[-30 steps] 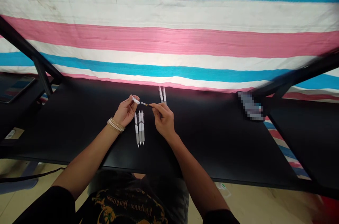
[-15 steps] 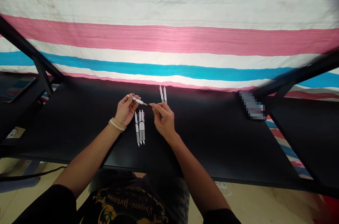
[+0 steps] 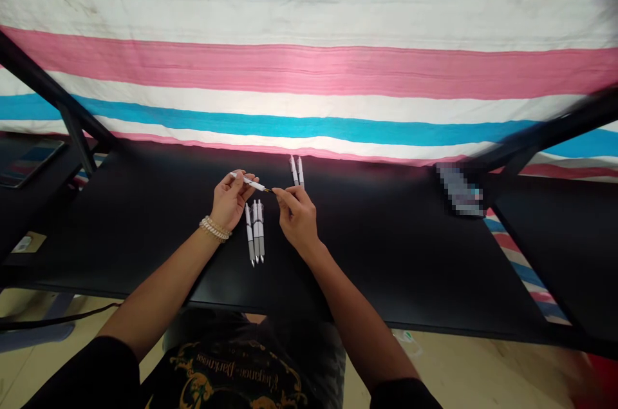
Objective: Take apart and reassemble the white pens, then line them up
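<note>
My left hand, with a beaded bracelet at its wrist, pinches a white pen barrel that slants down to the right. Between finger and thumb, my right hand grips a thin dark refill, whose end meets the barrel's open right end. Three white pens with grey grips lie side by side below the hands, tips toward me. Beyond my right hand two more white pens lie on the black table, their lower ends hidden behind it.
The black table stretches across the view, with a striped sheet behind it. A blurred-out object lies at the right, a tablet at the far left. Black slanted bars stand at both sides.
The refill shows slightly less between my fingers and the barrel, as my right hand has shifted a little left. The lying pens have not moved.
</note>
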Available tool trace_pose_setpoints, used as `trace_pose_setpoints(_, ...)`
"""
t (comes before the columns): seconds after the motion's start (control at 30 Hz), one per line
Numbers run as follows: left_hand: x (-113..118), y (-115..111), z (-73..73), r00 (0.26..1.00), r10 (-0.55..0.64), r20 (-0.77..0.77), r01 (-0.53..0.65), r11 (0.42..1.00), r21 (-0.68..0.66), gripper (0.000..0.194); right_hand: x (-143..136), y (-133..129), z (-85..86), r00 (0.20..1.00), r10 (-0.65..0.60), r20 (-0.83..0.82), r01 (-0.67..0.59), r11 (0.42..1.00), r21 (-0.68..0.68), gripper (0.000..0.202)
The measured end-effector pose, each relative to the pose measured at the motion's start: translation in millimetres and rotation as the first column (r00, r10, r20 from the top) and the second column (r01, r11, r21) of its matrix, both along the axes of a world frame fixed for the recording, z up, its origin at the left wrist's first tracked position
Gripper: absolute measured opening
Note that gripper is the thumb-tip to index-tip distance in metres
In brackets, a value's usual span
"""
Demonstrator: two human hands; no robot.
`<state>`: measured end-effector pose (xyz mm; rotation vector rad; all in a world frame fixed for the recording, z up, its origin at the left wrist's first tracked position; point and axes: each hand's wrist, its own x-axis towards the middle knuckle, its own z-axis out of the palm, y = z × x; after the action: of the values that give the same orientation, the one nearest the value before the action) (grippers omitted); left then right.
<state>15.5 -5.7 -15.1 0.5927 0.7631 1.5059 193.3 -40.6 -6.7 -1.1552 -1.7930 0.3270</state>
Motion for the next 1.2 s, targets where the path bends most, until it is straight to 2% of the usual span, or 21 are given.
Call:
trace_pose_setpoints(0.23,6.3,-4.5,-0.8,0.998,-0.037,-0.047,0.038,0.999,0.025,0.031,-13.0,-6.6,0.1,0.999,0.037,-0.036,-0.037,0.999,0.021,0.031)
trace_pose_setpoints(0.4,4.5,-2.1,-2.3,0.998,-0.051,-0.042,0.051,0.999,0.008,0.031,-8.6,-3.0,-4.6,0.980,0.015,-0.198,-0.043,0.990,-0.137,0.032)
trace_pose_setpoints(0.47,3.7,-0.9,-2.7,0.999,-0.035,-0.039,0.036,0.999,0.004,0.031,-5.7,-1.1,-4.3,0.972,0.010,-0.237,-0.044,0.989,-0.142,0.038)
trace_pose_setpoints(0.53,3.1,0.0,-2.9,0.999,-0.011,-0.038,0.011,1.000,0.002,0.031,-3.3,0.3,-2.9,0.971,0.029,-0.238,-0.065,0.987,-0.144,0.032)
trace_pose_setpoints(0.63,3.1,0.6,-2.3,0.999,-0.002,-0.047,0.002,1.000,-0.002,0.031,-1.8,1.0,-0.8,0.969,0.039,-0.245,-0.094,0.972,-0.215,0.018)
trace_pose_setpoints(0.93,4.0,0.3,-2.3,0.997,0.011,-0.071,-0.011,1.000,0.007,0.032,-3.3,-1.1,2.1,0.963,0.005,-0.268,-0.073,0.967,-0.244,0.024)
trace_pose_setpoints(1.2,5.2,-0.5,-1.3,0.996,0.013,-0.092,-0.012,1.000,0.014,0.033,-1.9,-0.5,1.9,0.962,0.051,-0.269,-0.134,0.944,-0.301,0.026)
